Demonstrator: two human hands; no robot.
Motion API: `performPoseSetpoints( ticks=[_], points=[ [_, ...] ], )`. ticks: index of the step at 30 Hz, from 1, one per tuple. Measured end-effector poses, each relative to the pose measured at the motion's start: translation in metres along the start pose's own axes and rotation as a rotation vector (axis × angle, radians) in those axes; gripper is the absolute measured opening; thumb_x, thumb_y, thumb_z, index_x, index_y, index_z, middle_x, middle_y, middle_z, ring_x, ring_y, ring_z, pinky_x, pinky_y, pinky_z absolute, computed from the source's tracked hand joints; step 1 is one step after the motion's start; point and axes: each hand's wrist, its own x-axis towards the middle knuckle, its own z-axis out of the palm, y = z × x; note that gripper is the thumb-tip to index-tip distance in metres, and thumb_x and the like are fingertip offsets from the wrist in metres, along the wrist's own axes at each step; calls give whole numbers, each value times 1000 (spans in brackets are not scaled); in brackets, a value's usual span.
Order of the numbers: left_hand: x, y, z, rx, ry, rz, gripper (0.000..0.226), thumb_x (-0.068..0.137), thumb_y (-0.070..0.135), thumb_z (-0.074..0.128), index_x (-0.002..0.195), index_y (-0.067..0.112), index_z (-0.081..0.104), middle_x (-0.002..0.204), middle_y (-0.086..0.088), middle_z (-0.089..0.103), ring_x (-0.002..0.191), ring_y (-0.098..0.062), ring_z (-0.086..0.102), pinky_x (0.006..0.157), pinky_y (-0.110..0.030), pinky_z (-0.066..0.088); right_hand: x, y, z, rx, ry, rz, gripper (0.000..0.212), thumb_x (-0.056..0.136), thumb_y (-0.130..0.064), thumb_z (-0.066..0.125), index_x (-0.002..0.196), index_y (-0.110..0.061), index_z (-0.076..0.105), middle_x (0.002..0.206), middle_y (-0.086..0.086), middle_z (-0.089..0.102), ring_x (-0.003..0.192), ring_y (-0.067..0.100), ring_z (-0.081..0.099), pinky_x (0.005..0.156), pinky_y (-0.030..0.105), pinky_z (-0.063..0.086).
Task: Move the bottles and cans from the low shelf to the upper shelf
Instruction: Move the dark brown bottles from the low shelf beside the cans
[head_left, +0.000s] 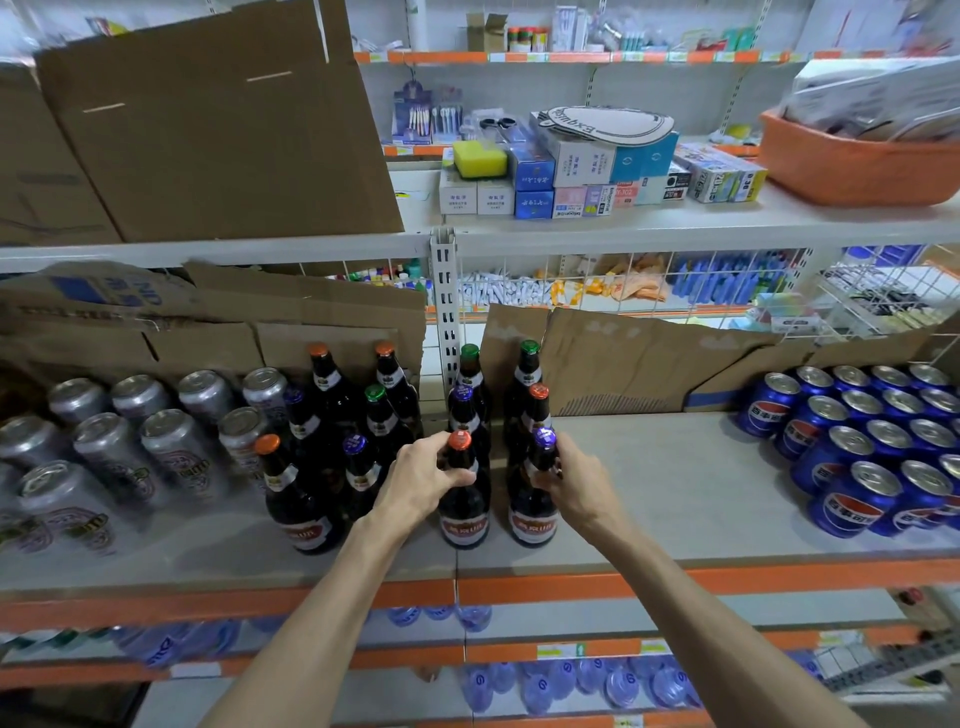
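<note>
Several dark beer bottles with coloured caps stand in rows on a grey shelf (675, 493) edged in orange. My left hand (421, 480) wraps the neck of the front orange-capped bottle (464, 512). My right hand (569, 486) grips the neck of the purple-capped bottle (532, 514) beside it. Both bottles stand upright on the shelf. Silver cans (109, 457) fill the left side and blue Pepsi cans (872, 447) the right side.
Torn cardboard (639, 364) leans behind the bottles. The shelf above (623, 228) carries a large cardboard box (218, 124), small product boxes and an orange basket (852, 166). Lower shelves hold water bottles (571, 686).
</note>
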Motion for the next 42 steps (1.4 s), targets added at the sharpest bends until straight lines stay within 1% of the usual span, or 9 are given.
performPoseSetpoints(
  ticks=[9, 13, 20, 25, 28, 33, 36, 39, 42],
  points=[
    [-3, -4, 3, -18, 10, 33, 29, 77, 33, 80, 101, 37, 64, 92, 15, 73, 92, -7, 68, 87, -42, 55, -2, 2, 3, 19, 17, 2, 29, 85, -11, 61, 111, -16, 50, 96, 12, 68, 88, 33, 62, 74, 42, 52],
    [-3, -4, 3, -2, 24, 50, 26, 76, 31, 81, 97, 34, 65, 89, 13, 73, 88, -7, 68, 84, -42, 56, -4, 0, 2, 32, 14, -2, 29, 87, -11, 60, 114, -15, 49, 99, 14, 68, 89, 34, 62, 73, 39, 50],
    [-7, -4, 5, -32, 35, 51, 32, 78, 30, 80, 107, 29, 66, 99, 10, 73, 97, -11, 67, 89, -42, 54, -4, -3, 2, 34, 2, -2, 26, 89, -13, 59, 113, -14, 50, 99, 13, 68, 89, 33, 62, 73, 39, 50],
    [-7, -4, 5, -24, 33, 47, 34, 79, 31, 80, 110, 29, 66, 99, 8, 72, 96, -13, 67, 89, -42, 54, -3, -4, 2, 15, -8, -2, 27, 86, -12, 59, 112, -17, 51, 98, 10, 69, 90, 32, 64, 76, 39, 52],
    [-6, -5, 6, -15, 32, 44, 33, 79, 33, 79, 108, 30, 65, 96, 8, 72, 94, -13, 67, 87, -43, 54, -4, -5, 2, 40, -3, 1, 27, 87, -13, 59, 113, -17, 52, 99, 9, 69, 90, 30, 63, 74, 37, 50],
    [-5, -4, 5, -22, 22, 33, 32, 78, 30, 80, 107, 28, 66, 93, 5, 72, 91, -14, 68, 87, -42, 54, -9, -6, 6, 47, 11, 15, 30, 91, -11, 56, 120, -13, 50, 104, 13, 67, 94, 33, 62, 78, 39, 50],
    [-6, -3, 5, -31, 23, 31, 31, 79, 29, 80, 106, 28, 66, 95, 3, 73, 92, -15, 68, 88, -41, 54, -11, -6, 6, 63, 16, 22, 33, 91, -12, 56, 123, -14, 50, 102, 11, 67, 93, 32, 61, 75, 35, 46],
    [-6, -4, 2, -56, -11, 28, 22, 78, 31, 79, 96, 32, 66, 92, 8, 73, 92, -12, 68, 88, -42, 54, -14, -10, 5, 107, 24, 13, 28, 94, -14, 56, 121, -14, 50, 98, 4, 63, 90, 28, 60, 75, 34, 46],
    [-7, -3, 1, -58, -35, 27, 19, 78, 29, 78, 91, 34, 66, 89, 10, 73, 91, -10, 68, 89, -43, 54, -16, -14, 5, 136, 29, 18, 27, 95, -14, 53, 122, -15, 49, 100, 7, 64, 89, 27, 60, 79, 39, 50]
  ],
)
